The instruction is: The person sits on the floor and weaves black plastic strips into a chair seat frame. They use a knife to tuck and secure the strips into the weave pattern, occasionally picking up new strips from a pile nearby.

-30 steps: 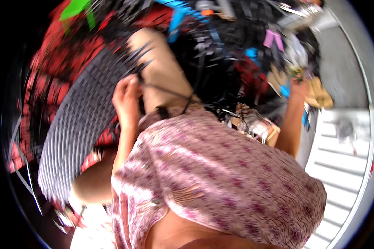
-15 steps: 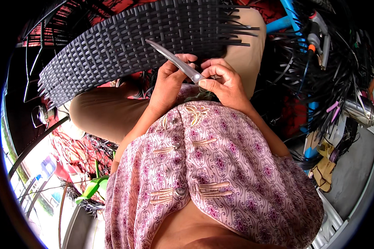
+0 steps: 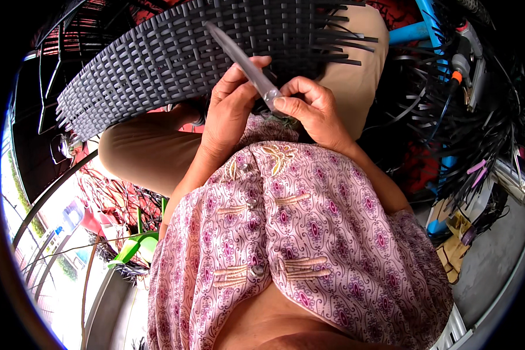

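Note:
A long, tapered, shiny grey tool (image 3: pixel 241 57) lies slantwise between my hands, its narrow tip pointing up and left over the woven panel. I cannot make out its exact kind. My right hand (image 3: pixel 315 111) is closed, its thumb and fingers pinching the wide lower end. My left hand (image 3: pixel 230 105) is on the other side, fingers curled and touching the tool partway up its length. The dark grey woven strip panel (image 3: pixel 175 55) spans my lap, with loose strip ends sticking out on both sides.
At the right are a heap of black strips (image 3: pixel 484 134), blue tubing (image 3: pixel 411 33) and a grey tool with an orange collar (image 3: pixel 461 64). Tangled strips (image 3: pixel 119 201) and a green object (image 3: pixel 128 251) lie at the lower left. A black metal frame (image 3: pixel 44 87) stands at far left.
The tool has tilted more upright, its tip rising over the panel. My left hand has shifted slightly left, its fingers further up the tool. The whole view has shifted a little.

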`<move>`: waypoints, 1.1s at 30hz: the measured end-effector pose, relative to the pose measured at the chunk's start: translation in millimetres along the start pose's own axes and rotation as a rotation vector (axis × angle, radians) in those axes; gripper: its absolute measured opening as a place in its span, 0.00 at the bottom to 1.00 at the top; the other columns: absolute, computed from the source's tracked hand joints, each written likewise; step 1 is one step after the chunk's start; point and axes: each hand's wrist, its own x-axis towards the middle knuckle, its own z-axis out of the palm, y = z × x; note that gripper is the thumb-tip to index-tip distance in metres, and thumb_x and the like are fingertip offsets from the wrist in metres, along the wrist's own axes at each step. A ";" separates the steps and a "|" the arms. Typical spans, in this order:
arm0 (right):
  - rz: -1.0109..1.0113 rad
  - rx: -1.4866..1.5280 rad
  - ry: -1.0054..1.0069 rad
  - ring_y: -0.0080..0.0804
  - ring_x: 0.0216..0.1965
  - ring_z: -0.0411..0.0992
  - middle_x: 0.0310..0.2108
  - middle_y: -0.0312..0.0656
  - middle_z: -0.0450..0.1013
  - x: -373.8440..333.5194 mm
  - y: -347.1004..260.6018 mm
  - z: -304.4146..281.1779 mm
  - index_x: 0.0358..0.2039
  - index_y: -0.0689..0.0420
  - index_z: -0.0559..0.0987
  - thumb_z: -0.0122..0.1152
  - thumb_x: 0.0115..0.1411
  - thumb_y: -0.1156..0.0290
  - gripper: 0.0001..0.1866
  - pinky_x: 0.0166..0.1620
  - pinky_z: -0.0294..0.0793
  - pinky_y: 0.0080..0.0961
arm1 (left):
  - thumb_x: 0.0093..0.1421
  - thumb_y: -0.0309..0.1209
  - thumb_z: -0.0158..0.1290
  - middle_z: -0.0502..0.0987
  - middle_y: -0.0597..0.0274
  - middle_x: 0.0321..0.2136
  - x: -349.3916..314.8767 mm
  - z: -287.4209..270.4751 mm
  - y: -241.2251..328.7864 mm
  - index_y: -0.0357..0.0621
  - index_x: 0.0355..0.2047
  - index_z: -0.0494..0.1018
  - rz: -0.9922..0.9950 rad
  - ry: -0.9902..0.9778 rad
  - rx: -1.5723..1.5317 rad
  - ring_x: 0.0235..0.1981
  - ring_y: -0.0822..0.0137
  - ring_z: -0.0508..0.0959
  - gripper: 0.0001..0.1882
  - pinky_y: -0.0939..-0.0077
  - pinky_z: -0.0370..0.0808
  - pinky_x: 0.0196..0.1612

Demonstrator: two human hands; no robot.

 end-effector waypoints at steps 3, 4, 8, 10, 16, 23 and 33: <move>0.016 0.069 0.132 0.18 0.35 0.74 0.32 0.36 0.79 2.0 1.8 0.9 0.33 0.64 0.79 0.66 0.62 0.72 0.08 0.41 0.76 0.22 | 0.69 0.27 0.51 0.78 0.65 0.43 2.8 14.5 6.8 0.38 0.56 0.74 0.016 -0.072 -0.204 0.46 0.73 0.76 0.16 0.78 0.71 0.50; 0.011 0.074 0.163 0.20 0.35 0.74 0.31 0.36 0.78 2.5 0.8 2.3 0.34 0.63 0.79 0.68 0.61 0.72 0.09 0.40 0.76 0.23 | 0.70 0.27 0.50 0.79 0.61 0.45 3.6 15.7 4.3 0.39 0.55 0.73 0.037 -0.076 -0.186 0.47 0.69 0.77 0.15 0.74 0.71 0.52; -0.168 -0.251 0.081 0.23 0.35 0.73 0.35 0.38 0.76 5.8 4.9 -6.4 0.38 0.61 0.78 0.70 0.59 0.72 0.11 0.39 0.74 0.23 | 0.71 0.27 0.48 0.79 0.57 0.44 5.6 13.7 -6.7 0.40 0.52 0.72 0.136 0.050 0.110 0.46 0.65 0.79 0.11 0.70 0.73 0.54; -0.235 -0.272 0.168 0.22 0.35 0.71 0.40 0.39 0.75 5.1 -0.2 -11.2 0.41 0.62 0.77 0.70 0.59 0.72 0.13 0.39 0.73 0.21 | 0.72 0.28 0.48 0.79 0.59 0.43 9.9 16.3 4.6 0.40 0.48 0.72 0.188 0.064 -0.013 0.45 0.63 0.80 0.09 0.66 0.76 0.53; -0.263 -0.277 0.390 0.13 0.36 0.68 0.41 0.35 0.76 -1.0 -7.3 -44.4 0.46 0.63 0.78 0.60 0.67 0.74 0.10 0.40 0.71 0.14 | 0.71 0.27 0.50 0.81 0.62 0.39 2.9 -19.1 60.4 0.40 0.49 0.76 0.346 0.270 0.444 0.40 0.70 0.79 0.10 0.72 0.74 0.51; -0.523 -0.478 0.541 0.11 0.25 0.62 0.33 0.34 0.78 0.1 -115.2 -133.6 0.44 0.62 0.84 0.55 0.70 0.67 0.14 0.28 0.60 0.10 | 0.67 0.26 0.54 0.81 0.62 0.37 -4.0 -47.8 82.5 0.40 0.49 0.79 0.601 0.439 1.375 0.33 0.72 0.78 0.12 0.77 0.76 0.38; -0.509 -0.928 0.202 0.30 0.30 0.78 0.30 0.42 0.79 39.2 -84.1 -83.7 0.36 0.61 0.84 0.68 0.60 0.71 0.07 0.35 0.75 0.23 | 0.60 0.38 0.62 0.73 0.64 0.28 33.9 -16.1 49.1 0.50 0.40 0.83 0.623 0.189 1.802 0.30 0.62 0.78 0.10 0.67 0.74 0.32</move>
